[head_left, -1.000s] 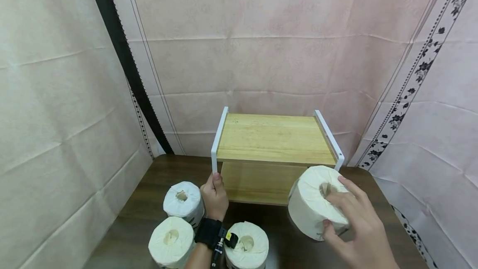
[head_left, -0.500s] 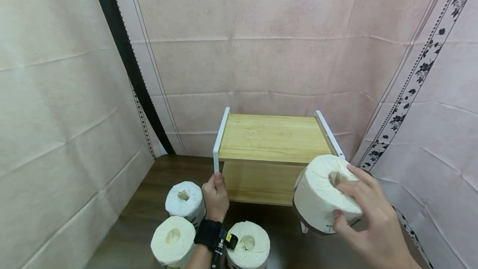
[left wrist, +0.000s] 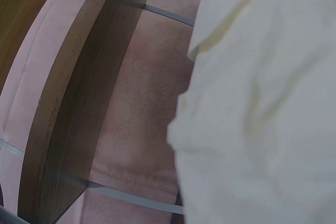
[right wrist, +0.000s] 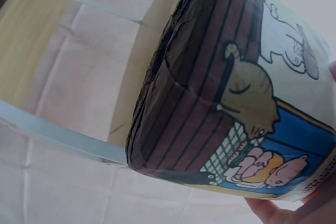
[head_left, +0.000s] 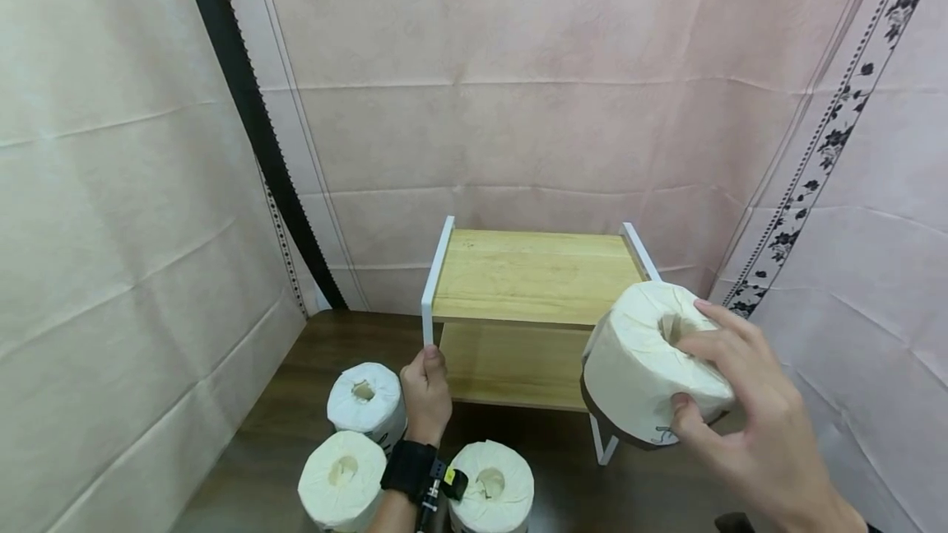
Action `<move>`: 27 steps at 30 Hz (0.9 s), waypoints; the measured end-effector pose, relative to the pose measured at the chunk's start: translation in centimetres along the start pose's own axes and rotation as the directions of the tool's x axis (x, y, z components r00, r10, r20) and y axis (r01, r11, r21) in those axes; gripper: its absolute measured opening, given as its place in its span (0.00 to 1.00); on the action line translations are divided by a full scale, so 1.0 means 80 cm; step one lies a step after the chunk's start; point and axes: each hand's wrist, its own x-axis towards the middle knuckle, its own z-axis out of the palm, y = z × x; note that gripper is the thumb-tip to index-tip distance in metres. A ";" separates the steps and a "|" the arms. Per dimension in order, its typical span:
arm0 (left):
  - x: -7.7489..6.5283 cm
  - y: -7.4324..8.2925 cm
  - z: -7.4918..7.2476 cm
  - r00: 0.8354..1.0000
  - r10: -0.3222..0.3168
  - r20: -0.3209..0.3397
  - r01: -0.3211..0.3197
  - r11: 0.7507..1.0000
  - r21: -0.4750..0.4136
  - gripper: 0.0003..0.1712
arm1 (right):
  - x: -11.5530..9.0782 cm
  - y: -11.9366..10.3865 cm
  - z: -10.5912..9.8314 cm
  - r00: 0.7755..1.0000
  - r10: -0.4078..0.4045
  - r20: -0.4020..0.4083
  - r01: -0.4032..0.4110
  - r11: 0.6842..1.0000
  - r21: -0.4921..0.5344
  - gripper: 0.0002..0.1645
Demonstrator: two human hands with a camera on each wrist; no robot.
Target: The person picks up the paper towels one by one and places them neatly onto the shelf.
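My right hand [head_left: 755, 414] holds a wrapped toilet roll [head_left: 640, 377] by its upper side, fingers at the core hole and thumb on the wall. The roll is tilted, in the air before the right front of a two-tier wooden shelf [head_left: 541, 274] with white metal side frames. Cartoon animals and a dark brown base show on its wrapper [right wrist: 210, 93] in the right wrist view. My left hand [head_left: 427, 393] grips the shelf's left front leg [head_left: 427, 327]. White wrapping [left wrist: 262, 108] fills the right of the left wrist view, where the left hand is hidden.
Two wrapped rolls stand left of my left forearm, a rear roll [head_left: 366, 401] and a nearer roll [head_left: 342, 475]. Another roll [head_left: 492, 484] stands just right of the left wrist strap. Everything is on a dark wooden table [head_left: 244, 467], with pale cloth curtains [head_left: 518, 122] around it.
My right hand has lifted the toilet roll upward and slightly right, uncovering the shelf's right front foot. The left hand stays on the shelf leg, and the standing rolls have not moved.
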 end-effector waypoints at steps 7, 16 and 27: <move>0.000 0.000 -0.003 1.000 -0.007 0.010 0.008 1.000 -0.022 0.30 | 0.012 0.002 -0.003 1.000 0.027 0.012 -0.027 1.000 -0.005 0.23; -0.002 -0.001 -0.002 1.000 -0.006 0.014 0.007 0.999 -0.039 0.29 | 0.024 0.007 -0.005 1.000 0.021 0.000 -0.021 1.000 0.007 0.23; -0.002 -0.004 -0.003 1.000 0.001 0.008 -0.001 0.999 -0.040 0.30 | 0.036 0.015 -0.003 0.999 0.028 0.028 -0.028 0.999 -0.018 0.22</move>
